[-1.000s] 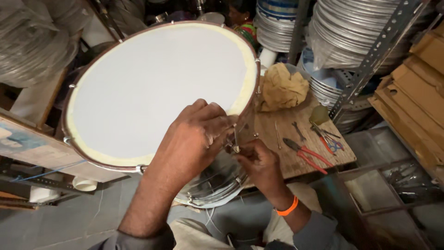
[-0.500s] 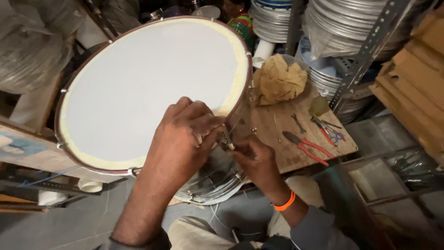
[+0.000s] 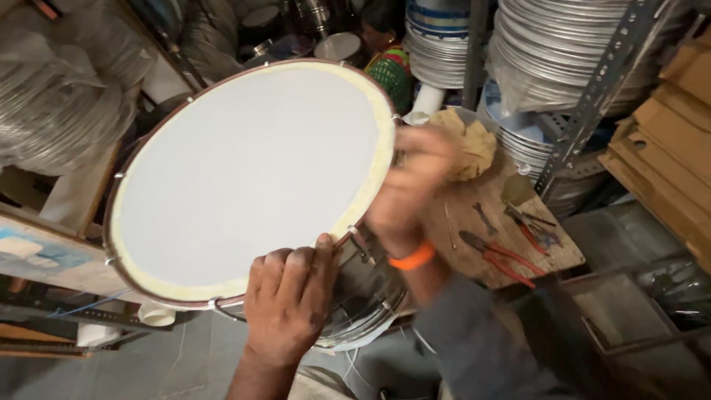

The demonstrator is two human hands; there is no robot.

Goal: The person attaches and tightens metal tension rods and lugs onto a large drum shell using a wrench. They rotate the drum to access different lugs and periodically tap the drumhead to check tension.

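My left hand [image 3: 289,300] now clamps the drum [image 3: 252,178] at its near rim, no longer up at the tension rod. My right hand [image 3: 411,185] has swung to the far-right rim, blurred, grip unclear; drum's tilted before me.

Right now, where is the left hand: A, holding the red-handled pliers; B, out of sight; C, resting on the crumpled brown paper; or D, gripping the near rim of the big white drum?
D: the left hand curls its fingers over the near rim of the drum, while the red-handled pliers lie untouched on the wooden board.
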